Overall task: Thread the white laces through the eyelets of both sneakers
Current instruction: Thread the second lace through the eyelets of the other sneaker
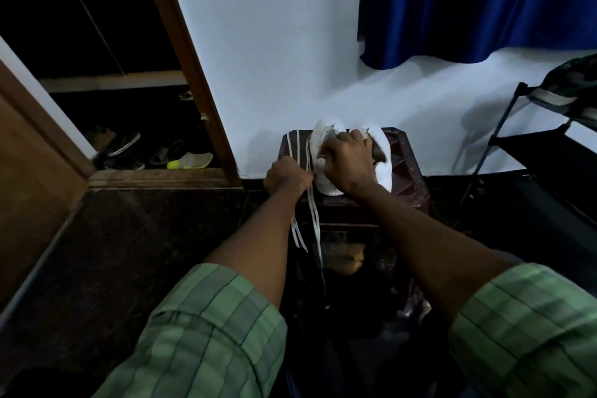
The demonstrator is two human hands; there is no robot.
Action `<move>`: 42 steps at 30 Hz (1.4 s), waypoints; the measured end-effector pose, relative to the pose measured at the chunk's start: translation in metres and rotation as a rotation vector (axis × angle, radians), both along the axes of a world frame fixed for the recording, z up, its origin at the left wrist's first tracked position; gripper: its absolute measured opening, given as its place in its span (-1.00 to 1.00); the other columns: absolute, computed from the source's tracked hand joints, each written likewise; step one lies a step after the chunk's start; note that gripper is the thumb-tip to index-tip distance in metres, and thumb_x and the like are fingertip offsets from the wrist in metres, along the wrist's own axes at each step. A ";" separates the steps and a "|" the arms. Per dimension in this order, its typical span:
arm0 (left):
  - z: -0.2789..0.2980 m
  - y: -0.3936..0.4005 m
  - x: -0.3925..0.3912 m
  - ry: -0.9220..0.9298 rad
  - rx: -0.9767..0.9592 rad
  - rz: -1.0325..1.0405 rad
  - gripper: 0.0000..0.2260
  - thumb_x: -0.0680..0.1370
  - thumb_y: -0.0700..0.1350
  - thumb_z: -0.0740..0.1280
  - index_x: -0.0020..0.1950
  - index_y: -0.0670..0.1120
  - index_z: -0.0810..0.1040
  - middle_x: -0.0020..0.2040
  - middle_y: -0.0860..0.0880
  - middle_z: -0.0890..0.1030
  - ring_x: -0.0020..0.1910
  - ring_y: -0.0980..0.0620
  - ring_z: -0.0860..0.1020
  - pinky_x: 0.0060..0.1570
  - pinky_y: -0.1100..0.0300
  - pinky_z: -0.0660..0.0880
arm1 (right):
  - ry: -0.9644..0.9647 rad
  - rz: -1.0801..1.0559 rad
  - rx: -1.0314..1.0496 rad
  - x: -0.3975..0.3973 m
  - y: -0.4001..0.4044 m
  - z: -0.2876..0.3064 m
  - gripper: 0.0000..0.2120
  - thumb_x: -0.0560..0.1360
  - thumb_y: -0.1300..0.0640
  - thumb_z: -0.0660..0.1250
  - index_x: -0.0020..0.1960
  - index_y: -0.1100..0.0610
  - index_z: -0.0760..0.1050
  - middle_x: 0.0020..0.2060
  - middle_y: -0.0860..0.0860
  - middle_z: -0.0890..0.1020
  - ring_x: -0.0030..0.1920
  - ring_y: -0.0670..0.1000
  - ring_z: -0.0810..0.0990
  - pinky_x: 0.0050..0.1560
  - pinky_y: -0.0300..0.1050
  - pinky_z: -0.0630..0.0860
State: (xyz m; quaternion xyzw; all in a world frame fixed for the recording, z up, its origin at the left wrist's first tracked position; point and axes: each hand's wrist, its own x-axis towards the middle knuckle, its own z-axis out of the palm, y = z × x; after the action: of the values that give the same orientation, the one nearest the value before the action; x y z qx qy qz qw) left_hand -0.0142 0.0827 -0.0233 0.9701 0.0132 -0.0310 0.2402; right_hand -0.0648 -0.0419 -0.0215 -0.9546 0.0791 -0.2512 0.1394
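Head view: I see both sneakers (326,168) side by side on the dark tabletop (410,168) against the wall, long axes running away from me, toes toward the wall, I judge. My left hand (286,176) has its fingers curled tight around the white laces (312,210), whose loose ends dangle over the near edge. My right hand (347,161) grips the sneakers from above, fingers clamped. Risks as I judge them: a hard tug could drag a sneaker off the edge, or the hanging ends could tangle and fray.
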 end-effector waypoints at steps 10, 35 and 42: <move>-0.007 -0.002 -0.017 -0.011 0.131 -0.072 -0.64 0.55 -0.10 0.49 0.31 -0.16 0.59 0.29 -0.17 0.62 0.29 -0.21 0.61 0.17 -0.04 0.58 | -0.249 -0.054 -0.070 -0.017 0.008 -0.014 -0.63 0.36 0.22 0.39 0.16 0.14 0.57 0.06 0.14 0.55 0.09 0.22 0.46 0.08 0.14 0.33; 0.133 -0.035 0.035 -0.110 -0.690 -0.679 -0.75 0.70 -0.09 0.29 -0.05 -0.11 0.72 -0.24 -0.02 0.59 -0.33 0.13 0.43 -0.19 0.32 0.44 | -0.253 0.166 1.061 0.039 -0.034 0.083 -0.57 0.58 0.10 0.30 0.44 0.03 0.44 -0.08 0.21 0.66 -0.23 0.03 0.62 -0.32 -0.08 0.53; 0.126 -0.053 0.040 0.027 -0.822 -0.657 -0.74 0.74 -0.11 0.22 0.06 -0.13 0.69 -0.45 0.06 0.40 -0.44 0.11 0.34 -0.32 0.28 0.38 | -0.395 0.087 0.967 0.049 -0.077 0.104 -0.34 0.53 0.26 0.40 0.57 -0.02 0.31 0.44 -0.01 0.40 0.35 -0.08 0.38 0.37 -0.15 0.38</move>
State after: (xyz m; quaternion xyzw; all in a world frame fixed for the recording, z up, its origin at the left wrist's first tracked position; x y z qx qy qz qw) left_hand 0.0261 0.0294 0.1027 0.7484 -0.3019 -0.1197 0.5783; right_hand -0.0154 -0.1188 0.0820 -0.7180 0.1184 -0.3550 0.5869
